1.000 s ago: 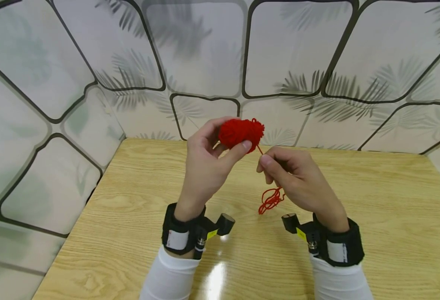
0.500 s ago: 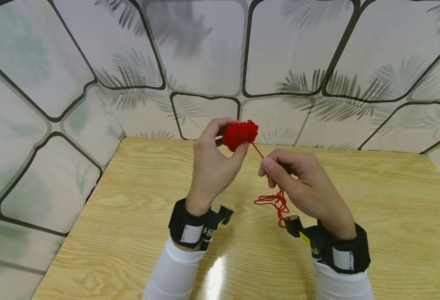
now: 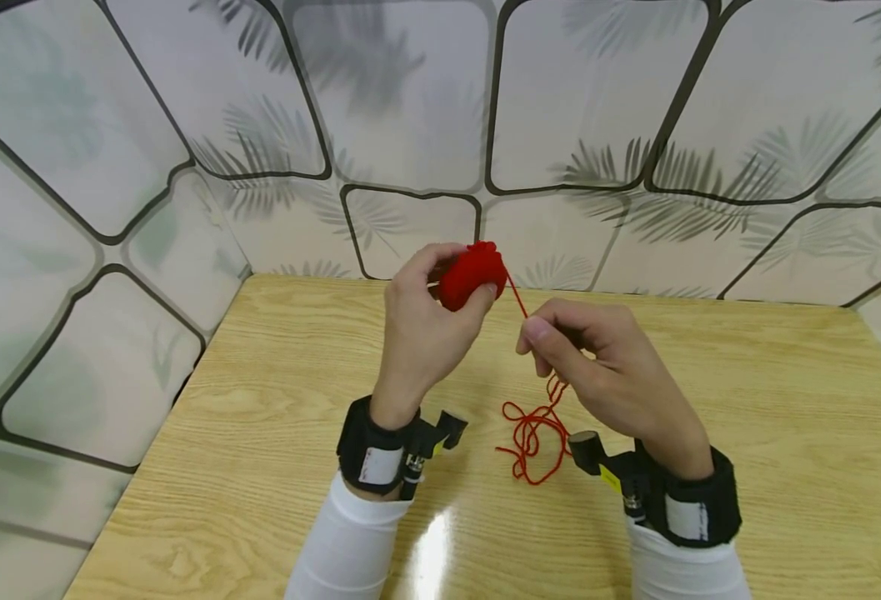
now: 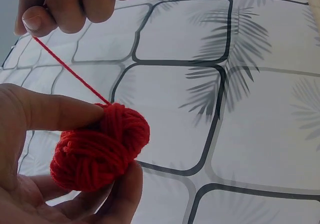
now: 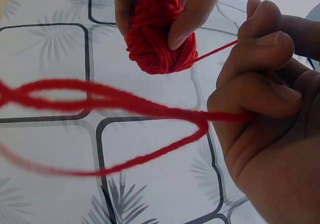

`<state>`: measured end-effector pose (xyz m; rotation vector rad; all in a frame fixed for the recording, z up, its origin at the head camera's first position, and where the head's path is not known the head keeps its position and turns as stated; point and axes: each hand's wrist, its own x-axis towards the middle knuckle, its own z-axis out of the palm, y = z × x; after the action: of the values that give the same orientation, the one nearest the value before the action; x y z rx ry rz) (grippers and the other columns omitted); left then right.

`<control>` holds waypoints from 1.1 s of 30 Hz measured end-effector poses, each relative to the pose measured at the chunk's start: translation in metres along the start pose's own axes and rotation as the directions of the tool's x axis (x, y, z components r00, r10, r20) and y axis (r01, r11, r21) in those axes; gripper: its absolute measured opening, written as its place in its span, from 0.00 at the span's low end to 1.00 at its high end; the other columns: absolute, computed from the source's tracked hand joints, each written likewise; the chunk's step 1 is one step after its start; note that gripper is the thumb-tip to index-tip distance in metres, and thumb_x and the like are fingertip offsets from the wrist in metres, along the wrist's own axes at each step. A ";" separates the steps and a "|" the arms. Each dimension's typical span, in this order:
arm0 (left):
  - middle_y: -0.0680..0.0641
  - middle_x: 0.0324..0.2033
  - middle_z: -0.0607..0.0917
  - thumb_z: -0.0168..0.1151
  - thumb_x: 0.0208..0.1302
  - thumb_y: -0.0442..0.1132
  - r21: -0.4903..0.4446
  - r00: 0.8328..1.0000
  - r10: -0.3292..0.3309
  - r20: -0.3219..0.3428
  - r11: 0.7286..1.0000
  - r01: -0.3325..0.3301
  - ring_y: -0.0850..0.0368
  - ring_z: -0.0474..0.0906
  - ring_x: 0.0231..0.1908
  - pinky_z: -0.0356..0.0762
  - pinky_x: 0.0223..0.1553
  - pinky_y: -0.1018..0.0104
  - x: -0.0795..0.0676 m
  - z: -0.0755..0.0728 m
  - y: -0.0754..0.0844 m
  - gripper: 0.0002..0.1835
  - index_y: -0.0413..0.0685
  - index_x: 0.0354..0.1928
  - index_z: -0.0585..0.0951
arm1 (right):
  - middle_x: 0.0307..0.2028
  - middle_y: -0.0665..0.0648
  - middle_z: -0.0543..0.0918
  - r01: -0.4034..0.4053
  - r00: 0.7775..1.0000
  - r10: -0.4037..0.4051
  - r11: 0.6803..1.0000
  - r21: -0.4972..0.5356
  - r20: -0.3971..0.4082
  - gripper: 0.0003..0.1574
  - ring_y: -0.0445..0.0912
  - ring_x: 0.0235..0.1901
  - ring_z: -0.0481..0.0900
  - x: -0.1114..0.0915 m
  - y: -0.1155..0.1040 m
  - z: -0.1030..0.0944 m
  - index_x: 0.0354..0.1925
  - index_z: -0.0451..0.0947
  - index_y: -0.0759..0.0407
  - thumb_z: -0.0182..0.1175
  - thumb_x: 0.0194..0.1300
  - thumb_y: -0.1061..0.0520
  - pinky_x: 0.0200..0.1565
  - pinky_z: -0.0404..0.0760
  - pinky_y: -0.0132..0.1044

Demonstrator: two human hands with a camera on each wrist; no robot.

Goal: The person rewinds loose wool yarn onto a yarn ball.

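A small ball of red yarn (image 3: 472, 277) is held up by my left hand (image 3: 428, 337), thumb on the near side and fingers behind. From the ball a taut strand (image 3: 516, 295) runs to my right hand (image 3: 605, 358), which pinches it between thumb and curled forefinger. In the left wrist view the wound ball (image 4: 100, 151) shows whole between thumb and fingers. Loose red yarn (image 3: 538, 433) hangs in loops below the right hand, over the table; the right wrist view shows these loops (image 5: 100, 102) coming out from under its curled fingers.
The wooden table (image 3: 260, 400) spreads beneath both hands. Behind it stands a pale wall (image 3: 410, 100) with dark outlines and leaf prints, which continues on the left side. Each wrist wears a black strap with a small camera (image 3: 586, 450).
The ball has turned in my left hand, which shifted slightly right. The strand between the hands is longer. The loose loops below the right hand have dropped lower and spread out.
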<state>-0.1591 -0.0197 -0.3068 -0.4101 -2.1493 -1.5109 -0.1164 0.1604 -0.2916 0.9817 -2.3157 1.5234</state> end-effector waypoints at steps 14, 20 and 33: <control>0.43 0.39 0.83 0.65 0.55 0.42 -0.513 0.981 -0.162 0.109 0.836 0.195 0.49 0.79 0.41 0.75 0.44 0.56 0.003 -0.007 0.007 0.19 0.40 0.45 0.76 | 0.22 0.46 0.73 -0.030 0.986 0.031 1.000 -0.009 0.161 0.10 0.40 0.19 0.67 0.003 0.003 0.005 0.32 0.74 0.44 0.50 0.68 0.57 0.21 0.67 0.36; 0.37 0.44 0.80 0.62 0.58 0.39 -0.692 0.920 -0.171 0.353 0.615 0.379 0.45 0.76 0.46 0.70 0.52 0.54 0.004 -0.016 0.010 0.19 0.34 0.47 0.73 | 0.23 0.47 0.74 -0.076 0.975 0.073 0.997 0.006 0.211 0.10 0.42 0.20 0.67 0.006 0.017 0.004 0.32 0.74 0.47 0.48 0.69 0.55 0.23 0.67 0.37; 0.43 0.42 0.77 0.52 0.57 0.34 -0.668 0.814 -0.083 0.575 0.526 0.526 0.49 0.72 0.43 0.70 0.45 0.60 0.003 -0.020 0.009 0.11 0.40 0.41 0.77 | 0.24 0.50 0.73 -0.073 0.994 0.070 0.996 0.041 0.080 0.08 0.45 0.20 0.68 0.006 0.029 -0.005 0.32 0.73 0.52 0.49 0.68 0.59 0.19 0.66 0.37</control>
<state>-0.1532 -0.0355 -0.2925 -0.7929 -1.7349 -2.8902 -0.1399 0.1692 -0.3075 0.9969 -2.4057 1.5966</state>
